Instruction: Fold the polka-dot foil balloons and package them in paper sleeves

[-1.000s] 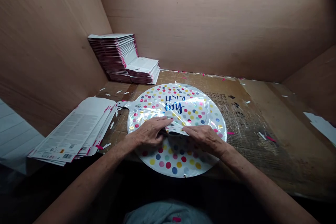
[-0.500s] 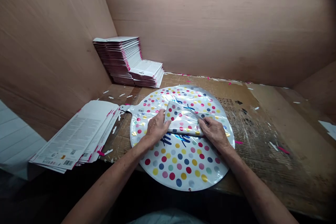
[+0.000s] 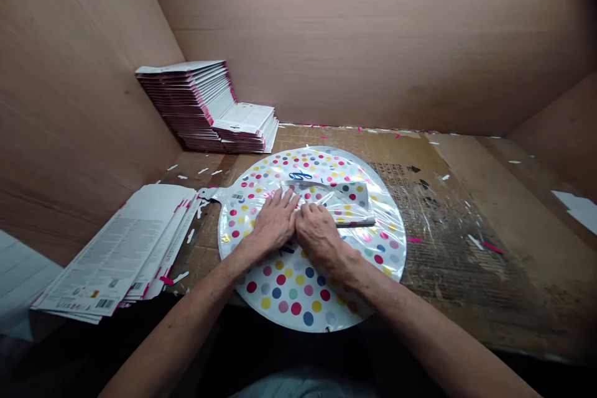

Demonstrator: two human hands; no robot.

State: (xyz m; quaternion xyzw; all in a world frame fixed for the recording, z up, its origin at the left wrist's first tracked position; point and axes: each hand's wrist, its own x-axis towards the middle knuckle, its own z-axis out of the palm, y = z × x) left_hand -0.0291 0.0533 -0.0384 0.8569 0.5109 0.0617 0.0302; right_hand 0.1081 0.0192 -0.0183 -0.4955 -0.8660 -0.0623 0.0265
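Observation:
A large round foil balloon [image 3: 293,309], white with coloured dots, lies flat with its tail to the left. On its middle rests a folded foil balloon [image 3: 352,194] with the same dots. My left hand [image 3: 276,219] lies flat at the left end of the folded one, fingers stretched out. Right beside it, my right hand [image 3: 317,230] is closed, knuckles up, pressed onto the folded balloon's left part. Its fingertips are hidden beneath the hand. Blue lettering [image 3: 300,176] shows above the folded balloon.
White printed card sleeves [image 3: 125,242] lie fanned at the left edge. Behind them, a tall stack of folded cards [image 3: 186,102] stands against the wooden wall [image 3: 354,37]. Pink and white scraps [image 3: 492,247] litter the cardboard-covered table [image 3: 448,298]. White paper [image 3: 576,208] lies far right.
My right hand has moved left from the folded balloon's right end to beside my left hand, and closed. My left hand has flattened out. The whole view has shifted slightly.

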